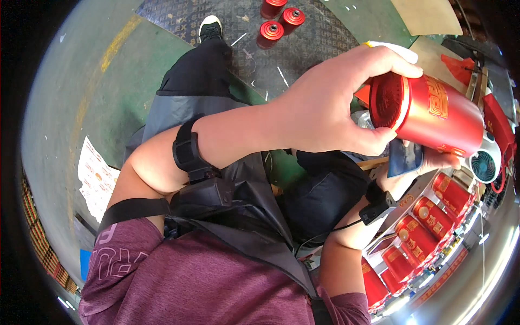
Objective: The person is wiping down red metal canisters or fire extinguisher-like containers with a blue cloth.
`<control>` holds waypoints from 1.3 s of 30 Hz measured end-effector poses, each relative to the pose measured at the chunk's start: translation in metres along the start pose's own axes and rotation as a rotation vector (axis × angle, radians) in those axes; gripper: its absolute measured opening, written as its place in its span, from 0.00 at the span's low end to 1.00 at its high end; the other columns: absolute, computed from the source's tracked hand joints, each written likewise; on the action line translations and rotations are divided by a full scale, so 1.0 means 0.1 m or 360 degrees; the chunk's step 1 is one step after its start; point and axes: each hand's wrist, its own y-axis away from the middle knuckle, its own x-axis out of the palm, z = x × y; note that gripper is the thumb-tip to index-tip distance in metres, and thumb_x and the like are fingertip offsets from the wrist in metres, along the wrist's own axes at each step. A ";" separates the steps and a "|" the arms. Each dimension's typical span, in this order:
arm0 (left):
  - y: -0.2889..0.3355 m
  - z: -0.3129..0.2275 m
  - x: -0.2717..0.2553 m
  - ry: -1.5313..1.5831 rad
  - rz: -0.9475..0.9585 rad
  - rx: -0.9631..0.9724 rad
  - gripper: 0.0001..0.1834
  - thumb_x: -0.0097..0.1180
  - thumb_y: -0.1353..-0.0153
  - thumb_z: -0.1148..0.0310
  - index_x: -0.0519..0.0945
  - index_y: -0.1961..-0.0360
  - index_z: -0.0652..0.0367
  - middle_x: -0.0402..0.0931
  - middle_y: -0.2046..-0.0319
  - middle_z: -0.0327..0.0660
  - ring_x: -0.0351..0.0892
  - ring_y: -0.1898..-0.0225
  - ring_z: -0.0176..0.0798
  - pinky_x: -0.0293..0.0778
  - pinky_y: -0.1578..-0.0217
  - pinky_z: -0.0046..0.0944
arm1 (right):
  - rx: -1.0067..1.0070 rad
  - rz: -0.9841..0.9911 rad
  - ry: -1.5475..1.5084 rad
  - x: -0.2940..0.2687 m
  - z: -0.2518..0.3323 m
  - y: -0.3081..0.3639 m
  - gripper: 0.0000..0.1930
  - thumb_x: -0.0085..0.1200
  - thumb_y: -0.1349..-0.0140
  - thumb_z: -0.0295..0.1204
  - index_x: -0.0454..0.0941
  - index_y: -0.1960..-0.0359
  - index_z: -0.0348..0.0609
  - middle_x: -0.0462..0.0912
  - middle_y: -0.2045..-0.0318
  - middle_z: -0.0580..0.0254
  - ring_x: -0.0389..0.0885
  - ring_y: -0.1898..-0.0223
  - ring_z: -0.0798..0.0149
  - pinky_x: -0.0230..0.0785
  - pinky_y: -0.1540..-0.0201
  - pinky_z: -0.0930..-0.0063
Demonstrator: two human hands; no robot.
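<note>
A shiny red cylindrical canister [452,122] with gold decoration lies tilted on its side, held up at the right. My left hand [338,103] grips its dark ridged end, thumb below and fingers above. A white covering with a yellow edge [398,51] shows at the fingers of that hand. Beneath the canister, my right hand [430,161] is closed against its lower side, its fingers largely hidden. A piece of dark blue material [406,160] hangs at the right hand; I cannot tell whether it is a cloth.
Several red boxes with gold print [417,238] stand in a row at the lower right. Beyond the canister is a small grey-and-white fan [483,162]. Red canisters [270,34] stand on the dark floor mat [246,65]. A printed sheet [96,176] lies at left.
</note>
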 end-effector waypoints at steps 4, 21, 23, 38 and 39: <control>0.00 0.03 0.01 -0.0201 -0.0021 0.0147 0.34 0.69 0.52 0.72 0.72 0.41 0.55 0.71 0.42 0.47 0.76 0.44 0.48 0.73 0.44 0.42 | 0.0194 0.0131 -0.0240 -0.15 0.06 -0.04 0.48 0.60 0.48 0.67 0.66 0.33 0.48 0.73 0.37 0.57 0.70 0.36 0.56 0.62 0.31 0.49; -0.03 -0.10 0.02 0.0653 0.0106 -0.0697 0.40 0.61 0.43 0.81 0.60 0.29 0.62 0.67 0.35 0.46 0.69 0.35 0.39 0.73 0.39 0.40 | -0.0087 0.0044 0.0148 -0.10 0.05 -0.09 0.53 0.69 0.53 0.62 0.61 0.30 0.46 0.67 0.33 0.51 0.65 0.33 0.44 0.55 0.29 0.39; -0.03 -0.05 0.01 0.0718 0.0183 -0.0733 0.38 0.60 0.41 0.80 0.61 0.29 0.61 0.68 0.37 0.47 0.71 0.38 0.38 0.77 0.45 0.38 | -0.0043 0.0206 0.0087 0.04 0.01 -0.11 0.57 0.72 0.56 0.57 0.55 0.28 0.47 0.60 0.29 0.45 0.59 0.29 0.40 0.52 0.27 0.36; 0.05 -0.01 0.13 0.0360 0.0081 -0.0406 0.41 0.67 0.50 0.73 0.64 0.33 0.58 0.72 0.44 0.46 0.76 0.44 0.43 0.76 0.43 0.43 | 0.0091 0.0320 -0.0320 -0.16 0.06 -0.14 0.51 0.68 0.50 0.59 0.59 0.28 0.49 0.63 0.30 0.48 0.63 0.30 0.45 0.57 0.28 0.41; 0.04 0.02 0.13 0.0164 0.0055 -0.0237 0.40 0.67 0.51 0.72 0.66 0.34 0.58 0.72 0.45 0.46 0.77 0.45 0.45 0.76 0.45 0.43 | 0.0137 0.0345 -0.0479 -0.31 0.11 -0.13 0.49 0.66 0.47 0.60 0.61 0.29 0.50 0.65 0.31 0.50 0.64 0.31 0.47 0.59 0.29 0.43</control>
